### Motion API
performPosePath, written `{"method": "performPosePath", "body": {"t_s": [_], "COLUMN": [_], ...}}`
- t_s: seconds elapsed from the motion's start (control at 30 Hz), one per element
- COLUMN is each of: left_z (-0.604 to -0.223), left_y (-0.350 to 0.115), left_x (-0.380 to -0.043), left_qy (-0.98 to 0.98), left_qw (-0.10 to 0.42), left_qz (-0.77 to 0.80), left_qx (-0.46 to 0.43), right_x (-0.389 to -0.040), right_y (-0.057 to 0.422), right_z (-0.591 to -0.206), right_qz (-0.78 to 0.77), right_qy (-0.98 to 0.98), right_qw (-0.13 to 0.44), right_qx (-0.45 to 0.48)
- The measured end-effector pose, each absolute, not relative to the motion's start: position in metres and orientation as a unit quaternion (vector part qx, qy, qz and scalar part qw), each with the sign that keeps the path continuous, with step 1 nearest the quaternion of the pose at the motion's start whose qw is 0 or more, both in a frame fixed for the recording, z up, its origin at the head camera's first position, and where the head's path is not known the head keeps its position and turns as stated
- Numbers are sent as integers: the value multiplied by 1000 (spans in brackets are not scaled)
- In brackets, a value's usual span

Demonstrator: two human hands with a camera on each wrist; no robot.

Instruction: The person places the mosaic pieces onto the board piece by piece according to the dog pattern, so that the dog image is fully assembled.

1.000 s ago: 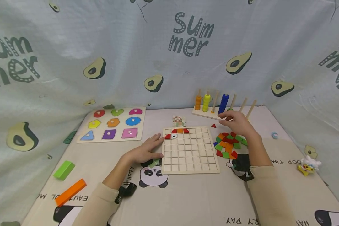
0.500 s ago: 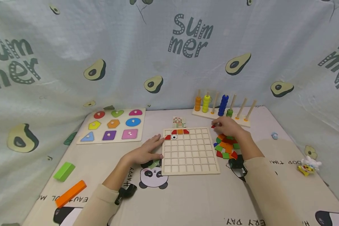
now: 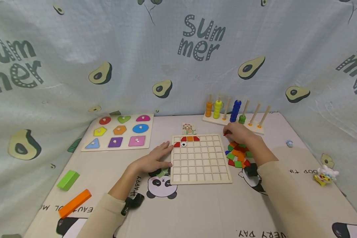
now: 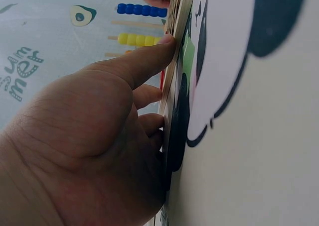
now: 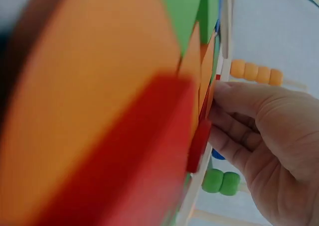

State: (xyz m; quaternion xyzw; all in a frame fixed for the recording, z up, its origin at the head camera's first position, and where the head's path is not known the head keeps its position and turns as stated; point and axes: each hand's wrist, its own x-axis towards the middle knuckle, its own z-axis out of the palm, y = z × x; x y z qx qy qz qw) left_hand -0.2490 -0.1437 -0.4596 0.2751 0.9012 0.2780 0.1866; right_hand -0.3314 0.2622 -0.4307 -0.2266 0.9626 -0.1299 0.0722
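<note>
Behind everything hangs a pale, softly creased curtain (image 3: 131,43) printed with avocados and "summer" lettering, and below it spreads a cream tablecloth (image 3: 208,211) with panda prints. Right in the centre of the frame, there's the pale wooden grid board (image 3: 202,165), flat on the cloth, its square cells shallow and framed; a few red tiles, an orange tile (image 3: 190,138) and a white eye tile (image 3: 183,144) sit at its upper left. The left hand (image 3: 154,157) lies along the board's left edge, fingers extended, touching it, gripping nothing. Just beyond the upper right corner, the right hand (image 3: 241,134) has a small red piece (image 3: 225,134) pinched at its fingertips! Under that wrist, a loose heap of tiles (image 3: 241,155), smooth, flat, mostly orange, green and red. Farther out: a picture card (image 3: 188,128) above the board, a bead stand (image 3: 217,120) with wooden pegs at upper right, a knobbed shape puzzle (image 3: 129,132) at upper left, and green (image 3: 68,180) and orange (image 3: 75,203) blocks at lower left.
</note>
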Motion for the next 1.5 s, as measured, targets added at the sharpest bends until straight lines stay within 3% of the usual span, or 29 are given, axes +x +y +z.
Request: {"method": "performPosePath", "body": {"t_s": [0.23,0.67,0.97,1.23,1.5], "left_z": [-460,-460,-458,-460,-459], "left_y": [-144,-144,-144,-144,-144], "left_x": [-248,-248,-248,-248,-247], "left_qy": [899,897,897,897,896], "left_qw": [180,179,180,179,176], "left_qz": [280,284,285,286,288], "left_qx": [285,286,286,284,287], "right_x": [-334,-334,-315,-303,-303], "right_y": [267,271,199,135,121], "right_z": [-431,-433,-401,-414,-424], "right_qz": [-119,-151,-163,-145,-102], "right_qy": [953,954,928,908,921], "right_qw": [87,78,49,46,44], "right_qx": [-264,-248,-331,-390,-373]}}
